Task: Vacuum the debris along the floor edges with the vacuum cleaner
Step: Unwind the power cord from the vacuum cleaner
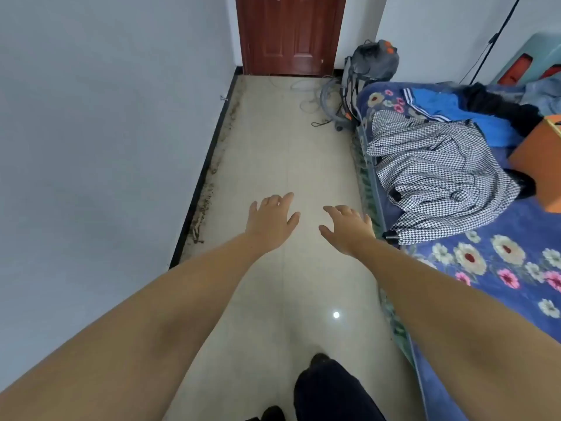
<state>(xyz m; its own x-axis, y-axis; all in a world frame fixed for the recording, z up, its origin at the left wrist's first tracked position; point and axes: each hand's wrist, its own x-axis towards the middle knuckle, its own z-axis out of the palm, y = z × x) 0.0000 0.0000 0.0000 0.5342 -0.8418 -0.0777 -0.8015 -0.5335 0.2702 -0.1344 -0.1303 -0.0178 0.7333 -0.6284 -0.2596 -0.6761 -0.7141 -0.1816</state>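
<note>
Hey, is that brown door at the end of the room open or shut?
Shut. The brown door sits flush in its frame, with no gap showing at either side or along the floor.

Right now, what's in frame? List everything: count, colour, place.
vacuum: 1, grey with orange parts, far end by the bed, right of the door
hose: 1, grey, coiled on the floor beside the vacuum
debris: a strip, brown, along the left floor edge by the black skirting
door: 1, red-brown, far end, closed
floor: pale tile
bed: 1, blue floral cover, right side
checked cloth: 1, black and white, on the bed
blue cloth: 1, on the bed behind it
orange box: 1, right edge, on the bed
left hand: open, empty, over the floor
right hand: open, empty, over the floor
</note>
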